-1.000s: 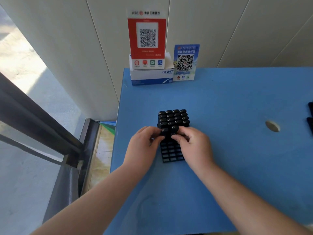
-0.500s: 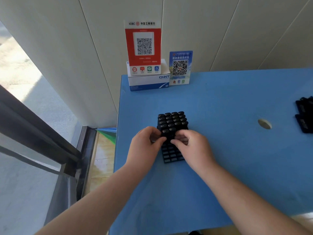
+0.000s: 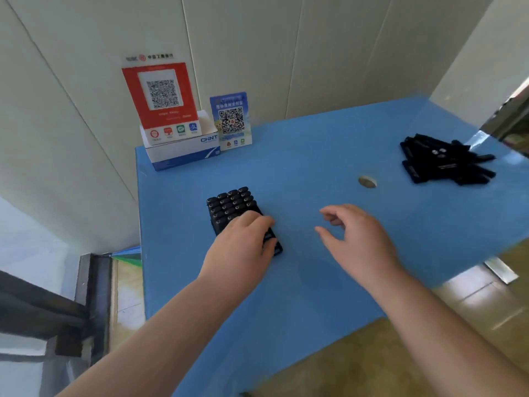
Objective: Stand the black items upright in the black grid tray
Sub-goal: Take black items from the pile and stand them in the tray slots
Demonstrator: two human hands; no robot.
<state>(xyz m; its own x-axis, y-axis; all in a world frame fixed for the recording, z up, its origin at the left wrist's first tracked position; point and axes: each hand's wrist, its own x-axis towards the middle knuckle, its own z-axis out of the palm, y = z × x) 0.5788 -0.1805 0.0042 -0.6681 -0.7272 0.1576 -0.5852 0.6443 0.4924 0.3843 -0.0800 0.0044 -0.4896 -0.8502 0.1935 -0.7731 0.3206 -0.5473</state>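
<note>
The black grid tray [image 3: 277, 249] lies on the blue table, left of centre. Several black items [image 3: 230, 204] stand upright in its far rows. My left hand [image 3: 243, 247] rests flat on the tray's near part and hides those cells. Whether it holds anything I cannot tell. My right hand [image 3: 356, 239] hovers over the table to the right of the tray, fingers apart and curled, with nothing in it. A loose pile of black items [image 3: 446, 163] lies at the far right of the table.
A white and blue box [image 3: 183, 151] with a red QR sign [image 3: 160, 96] and a blue QR card [image 3: 231, 118] stands at the back left against the wall. A round hole [image 3: 367, 181] is in the blue table [image 3: 300, 173]. The table's left edge drops to the floor.
My right hand has left the tray and moved to the right. The left hand stays on the tray. The view has swung right, so the pile of black items now shows.
</note>
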